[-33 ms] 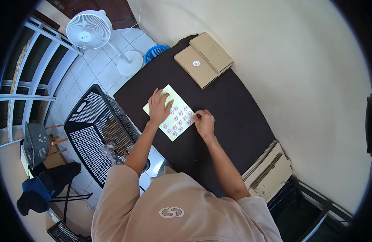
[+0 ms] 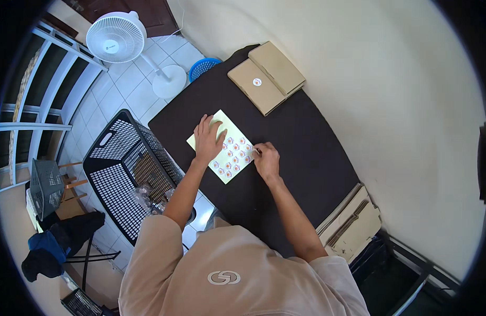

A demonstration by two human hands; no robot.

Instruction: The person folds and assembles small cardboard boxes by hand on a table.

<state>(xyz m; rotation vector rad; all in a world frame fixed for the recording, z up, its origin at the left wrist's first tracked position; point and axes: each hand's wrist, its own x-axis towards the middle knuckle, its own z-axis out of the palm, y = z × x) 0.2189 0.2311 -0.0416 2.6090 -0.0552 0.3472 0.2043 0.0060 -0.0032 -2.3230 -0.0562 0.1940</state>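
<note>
A pale yellow sheet of round stickers lies at a slant on the dark brown cloth of the table. Its printed stickers, white with orange and purplish marks, fill the part nearer me. Across the upper left of the sheet rests my left hand, fingers spread, pressing it flat. At the sheet's right corner, the fingers of my right hand are pinched together. A small whitish edge, apparently a sticker, shows at their tips; the fingers hide most of it.
Flat brown cardboard boxes, one bearing a round sticker, lie at the table's far end. A large dark plastic basket stands left of the table. Beyond are a white fan and a blue basket. Folded cardboard leans at the right.
My right hand has shifted very slightly at the sheet's corner, and a whitish edge shows more at its fingertips. My left hand stays in place.
</note>
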